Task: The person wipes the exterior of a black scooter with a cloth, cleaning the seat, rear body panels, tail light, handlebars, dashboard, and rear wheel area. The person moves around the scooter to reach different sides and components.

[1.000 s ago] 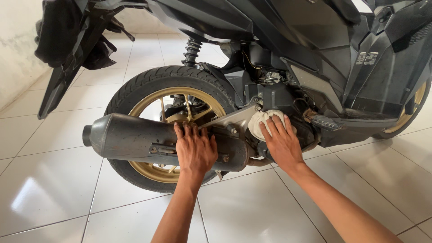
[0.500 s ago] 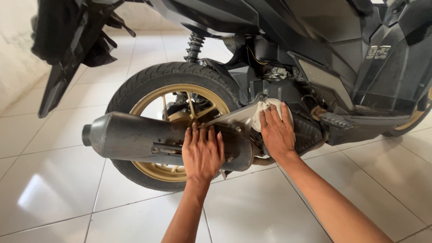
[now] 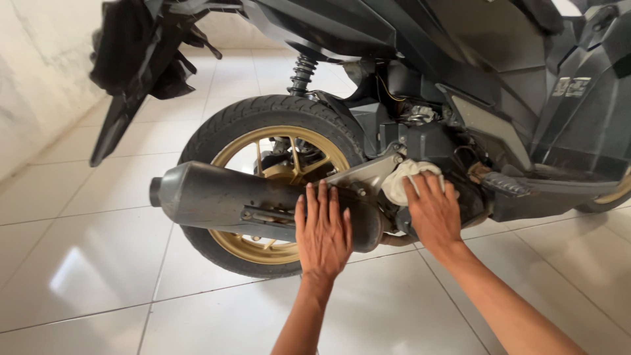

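A black scooter (image 3: 460, 59) stands on white floor tiles, its rear wheel with a gold rim (image 3: 279, 148) facing me. My left hand (image 3: 322, 230) lies flat, fingers together, on the dark grey exhaust muffler (image 3: 217, 197) near its front end. My right hand (image 3: 432, 209) presses a white cloth (image 3: 402, 179) against the engine casing just ahead of the muffler, fingers spread over the cloth. Most of the cloth is hidden under that hand.
A folding footpeg (image 3: 506, 184) sticks out right of my right hand. The rear shock spring (image 3: 301, 69) rises above the tyre. The black rear fender (image 3: 125, 112) hangs at upper left near a pale wall (image 3: 39, 79).
The view has shifted, so the scooter sits further right in frame. My right hand with the cloth moved slightly down on the casing. My left hand stays on the muffler.
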